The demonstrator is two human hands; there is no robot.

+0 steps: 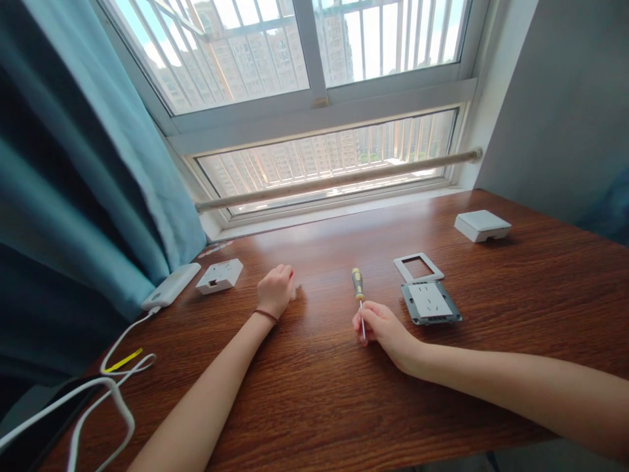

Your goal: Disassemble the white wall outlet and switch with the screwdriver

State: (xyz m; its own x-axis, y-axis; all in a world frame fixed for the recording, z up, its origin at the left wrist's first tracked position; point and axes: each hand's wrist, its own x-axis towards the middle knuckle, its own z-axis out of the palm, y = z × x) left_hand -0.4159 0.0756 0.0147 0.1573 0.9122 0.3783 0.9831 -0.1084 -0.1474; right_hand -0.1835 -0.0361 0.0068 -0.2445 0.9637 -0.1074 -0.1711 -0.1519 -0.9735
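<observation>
Wood-grained worktop (304,406), reddish brown, set before a barred window (319,108); blue curtain (113,131) hung at the left. Screwdriver (358,283), grey and yellow handle, one: found over the middle of the worktop, handle directed to the far edge, its metal shaft pinched between the thumb and fingers of the right hand (386,331). Left hand (275,290): placed left of the screwdriver, fingers curled inward; whether anything is pinched cannot be told. Socket panel (431,300), white on grey, laid face up beside the right hand; white frame (419,267) laid just beyond it, towards the far edge. White box (483,225), placed near the far right corner. Second box (219,276), white, notched, placed near the far left corner. White device (171,287), corded, laid along the left edge; yellow strip (124,360) seen by its white cable (115,393).
</observation>
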